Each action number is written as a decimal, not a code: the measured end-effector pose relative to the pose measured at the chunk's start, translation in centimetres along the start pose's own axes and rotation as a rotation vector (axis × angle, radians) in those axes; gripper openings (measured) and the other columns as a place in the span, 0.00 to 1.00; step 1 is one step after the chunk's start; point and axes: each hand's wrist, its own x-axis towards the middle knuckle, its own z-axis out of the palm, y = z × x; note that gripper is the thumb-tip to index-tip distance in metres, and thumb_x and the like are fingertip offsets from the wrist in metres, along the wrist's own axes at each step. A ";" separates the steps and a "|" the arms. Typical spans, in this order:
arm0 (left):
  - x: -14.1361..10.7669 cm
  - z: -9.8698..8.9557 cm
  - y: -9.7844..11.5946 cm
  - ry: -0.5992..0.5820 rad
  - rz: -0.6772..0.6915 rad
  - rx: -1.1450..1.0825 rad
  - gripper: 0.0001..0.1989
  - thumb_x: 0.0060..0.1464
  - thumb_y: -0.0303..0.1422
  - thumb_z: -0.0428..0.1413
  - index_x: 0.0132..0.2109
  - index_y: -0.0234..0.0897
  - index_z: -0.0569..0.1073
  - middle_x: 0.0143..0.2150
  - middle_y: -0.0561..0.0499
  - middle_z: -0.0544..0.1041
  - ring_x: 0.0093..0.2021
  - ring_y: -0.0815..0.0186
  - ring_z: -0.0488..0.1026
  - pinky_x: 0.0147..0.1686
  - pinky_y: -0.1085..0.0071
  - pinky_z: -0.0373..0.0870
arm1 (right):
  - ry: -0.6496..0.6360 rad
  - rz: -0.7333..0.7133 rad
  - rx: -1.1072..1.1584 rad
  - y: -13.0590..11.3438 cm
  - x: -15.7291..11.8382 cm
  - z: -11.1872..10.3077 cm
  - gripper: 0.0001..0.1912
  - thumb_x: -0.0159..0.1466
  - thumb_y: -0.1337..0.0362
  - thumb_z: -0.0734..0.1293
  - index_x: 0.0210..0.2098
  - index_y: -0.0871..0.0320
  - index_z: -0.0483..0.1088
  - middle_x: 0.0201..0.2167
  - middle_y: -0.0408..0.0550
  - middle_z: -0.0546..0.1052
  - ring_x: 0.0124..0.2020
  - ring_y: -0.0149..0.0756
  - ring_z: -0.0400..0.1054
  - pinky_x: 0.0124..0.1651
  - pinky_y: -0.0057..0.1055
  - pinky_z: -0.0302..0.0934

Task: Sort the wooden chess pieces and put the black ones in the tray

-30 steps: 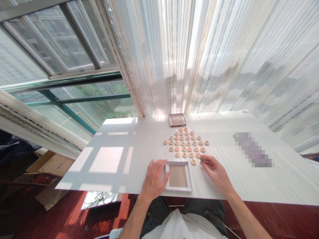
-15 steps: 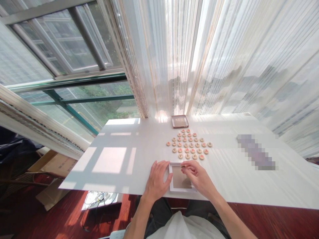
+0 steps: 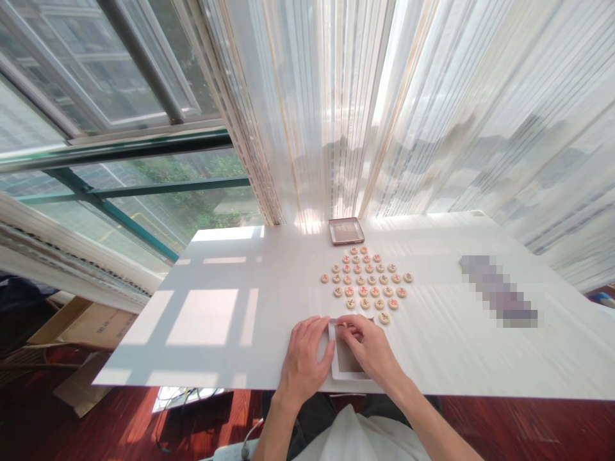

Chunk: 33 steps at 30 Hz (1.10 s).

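My right hand [image 3: 366, 344] reaches over the shallow white box [image 3: 336, 365] at the table's front edge. Its thumb and fingers pinch a small round Chinese chess piece [image 3: 341, 324] near the box's far left corner, mostly hidden by the fingertips. Flat along the box's left side lies my left hand [image 3: 307, 352], fingers stretched out and thumb touching the rim. The visible floor of the box is brown. Beyond it, several round wooden Chinese chess pieces [image 3: 371, 280] with red or dark characters are spread in rows. One piece [image 3: 384, 317] sits just past the box's far right corner.
A second shallow box or lid [image 3: 346, 231] stands at the back of the white table [image 3: 288, 269], by the curtain [image 3: 307, 115]. To the right is a pixelated long object [image 3: 497, 288]. Cardboard boxes [image 3: 81, 326] and a power strip [image 3: 233, 451] are below the table.
My right hand has shifted left over the box toward its far left corner, still pinching. A piece now shows where that hand was. My left hand stays by the rim.
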 end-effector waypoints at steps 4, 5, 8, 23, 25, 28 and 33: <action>0.1 -0.3 0.1 -0.015 -0.006 -0.004 0.21 0.63 0.30 0.52 0.62 0.41 0.66 0.58 0.46 0.74 0.59 0.58 0.69 0.60 0.55 0.68 | -0.009 0.024 0.012 -0.2 0.0 0.0 0.11 0.69 0.59 0.62 0.46 0.54 0.73 0.41 0.49 0.80 0.41 0.39 0.75 0.47 0.35 0.69; 0.1 -0.3 0.1 -0.024 -0.011 -0.009 0.21 0.63 0.30 0.51 0.63 0.41 0.66 0.58 0.46 0.74 0.60 0.58 0.68 0.60 0.55 0.68 | -0.016 0.020 0.007 -0.3 0.0 0.0 0.11 0.69 0.58 0.62 0.45 0.54 0.73 0.41 0.48 0.80 0.41 0.39 0.76 0.47 0.36 0.69; 0.0 -0.4 0.1 -0.050 -0.019 -0.018 0.22 0.64 0.30 0.51 0.63 0.41 0.65 0.59 0.46 0.73 0.61 0.58 0.67 0.60 0.55 0.68 | -0.031 0.012 -0.023 -0.5 0.1 0.2 0.11 0.69 0.59 0.62 0.44 0.54 0.74 0.40 0.47 0.81 0.40 0.39 0.76 0.46 0.35 0.69; 0.0 -0.4 0.0 -0.056 -0.016 0.003 0.23 0.63 0.30 0.51 0.64 0.40 0.65 0.59 0.45 0.73 0.60 0.57 0.68 0.59 0.55 0.69 | 0.062 -0.006 -0.182 0.5 -0.2 1.3 0.09 0.69 0.62 0.63 0.42 0.52 0.75 0.38 0.46 0.81 0.36 0.39 0.75 0.42 0.33 0.69; 0.0 -0.4 0.0 -0.067 -0.022 -0.002 0.23 0.63 0.30 0.51 0.64 0.40 0.64 0.59 0.45 0.73 0.61 0.56 0.67 0.59 0.54 0.69 | 0.068 -0.020 -0.204 0.6 -0.2 1.5 0.08 0.69 0.63 0.63 0.42 0.52 0.75 0.37 0.45 0.80 0.35 0.38 0.75 0.40 0.33 0.69; -0.1 -0.4 0.0 -0.085 -0.032 -0.008 0.23 0.63 0.30 0.51 0.64 0.41 0.64 0.60 0.46 0.72 0.61 0.57 0.67 0.60 0.53 0.67 | 0.075 -0.058 -0.259 0.8 -0.3 1.8 0.09 0.69 0.63 0.62 0.42 0.52 0.74 0.36 0.45 0.79 0.35 0.38 0.74 0.40 0.34 0.68; -0.1 -0.5 0.0 -0.096 -0.043 -0.023 0.23 0.64 0.30 0.51 0.64 0.41 0.63 0.60 0.46 0.72 0.62 0.57 0.66 0.61 0.54 0.66 | 0.099 -0.127 -0.348 1.0 -0.8 2.2 0.10 0.70 0.64 0.61 0.47 0.53 0.73 0.40 0.49 0.78 0.40 0.42 0.73 0.43 0.37 0.68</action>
